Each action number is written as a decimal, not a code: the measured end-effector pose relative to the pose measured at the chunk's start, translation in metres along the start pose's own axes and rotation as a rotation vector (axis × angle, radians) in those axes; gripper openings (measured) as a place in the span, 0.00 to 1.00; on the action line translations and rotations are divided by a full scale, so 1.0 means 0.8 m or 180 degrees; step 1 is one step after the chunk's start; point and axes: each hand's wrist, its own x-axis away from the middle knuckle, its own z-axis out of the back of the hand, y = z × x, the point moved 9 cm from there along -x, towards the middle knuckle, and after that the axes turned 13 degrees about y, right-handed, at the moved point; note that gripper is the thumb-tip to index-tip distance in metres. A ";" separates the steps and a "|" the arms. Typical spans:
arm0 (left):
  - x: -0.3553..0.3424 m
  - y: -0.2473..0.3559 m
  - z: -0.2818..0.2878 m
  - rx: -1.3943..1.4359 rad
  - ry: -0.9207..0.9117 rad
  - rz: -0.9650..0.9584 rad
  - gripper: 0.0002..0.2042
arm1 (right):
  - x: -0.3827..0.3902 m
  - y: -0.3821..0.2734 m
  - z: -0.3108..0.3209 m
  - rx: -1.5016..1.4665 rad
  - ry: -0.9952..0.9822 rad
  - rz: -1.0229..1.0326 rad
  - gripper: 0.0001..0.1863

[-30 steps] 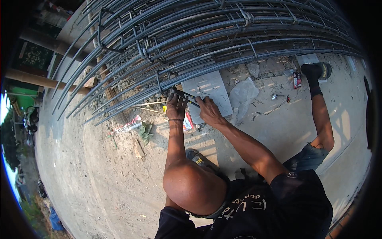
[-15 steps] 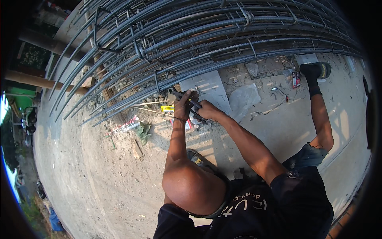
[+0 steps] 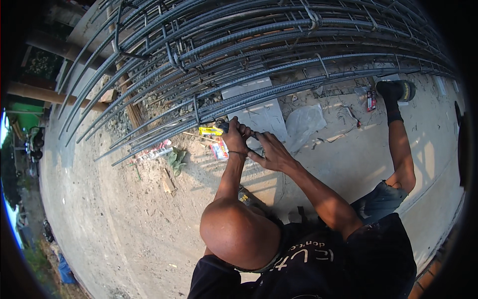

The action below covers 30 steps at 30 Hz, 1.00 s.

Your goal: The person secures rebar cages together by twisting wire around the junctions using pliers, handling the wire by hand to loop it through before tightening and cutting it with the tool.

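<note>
My left hand (image 3: pixel 236 138) is closed around a pair of dark pincers (image 3: pixel 223 125), whose head shows beside the lowest steel bars. Most of the tool is hidden by my fingers. Close on its right, my right hand (image 3: pixel 275 153) has its fingers stretched out and the thumb apart, the fingertips near the handle end by my left hand. Above both hands runs a reinforcing bar cage (image 3: pixel 279 31) of long ribbed rods with bent stirrups. One stirrup (image 3: pixel 196 109) wraps the lower rods just left of my left hand.
Bar ends (image 3: pixel 114 162) stick out at the left. Under the cage lie a pale flat sheet (image 3: pixel 261 114) and clear plastic (image 3: pixel 304 124). A yellow packet (image 3: pixel 210 131), a red-and-white packet (image 3: pixel 219 149) and leaves (image 3: pixel 177 160) lie by my left hand. My bent knee (image 3: pixel 239 234) rises below.
My right hand has loosened from the pincers' handles and its fingers have spread. The left hand has shifted slightly right and down, with the pincers now mostly hidden in it.
</note>
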 end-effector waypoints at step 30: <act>0.008 -0.008 0.019 0.0039 0.0198 0.0229 0.12 | 0.027 -0.009 -0.018 0.1360 0.0806 0.0124 0.17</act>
